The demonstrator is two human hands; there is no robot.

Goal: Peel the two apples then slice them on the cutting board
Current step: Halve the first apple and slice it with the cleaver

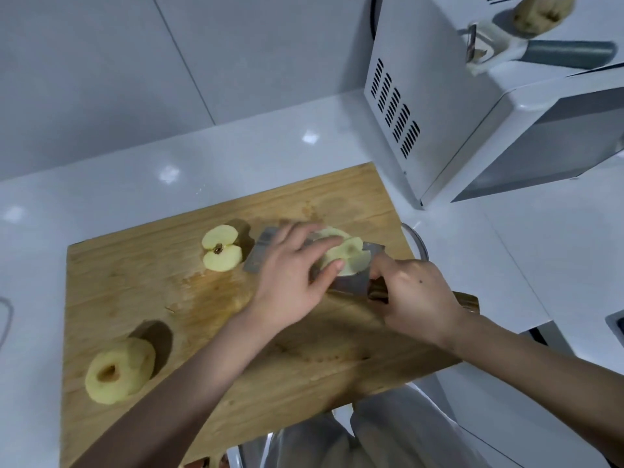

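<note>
Left hand [292, 275] fingers [300, 233] lie over the top of the apple half [342, 253], thumb pressed to its near side, so they grasp it and pin it down. Right hand [417, 295] is clenched round the wooden handle of the knife [260, 253]. The wide blade runs left to right at the apple half, broad face showing. Can't tell if the edge is in the flesh or only against it. The half shows cut lines, so slicing looks underway.

Handling, as a judgement:
- Peeled flesh is wet and slick, firm but brittle. Thin slices likely snap or fan out if squeezed.
- The half is light and will skid on the board unless its flat face is down.
- Best hold is from above on the domed back, fingertips tucked back from the blade.

The held half sits near the far right corner of the cutting board [141, 292]. The second half [222, 248] lies cut face up just left of the blade, near the far edge. A whole peeled apple [118, 369] rests near the left edge, uncut. A bowl [418, 243] rim shows at the board's right edge. On the white surface [101, 197], a microwave [456, 123] stands far right with a peeler [499, 45] on top.
</note>
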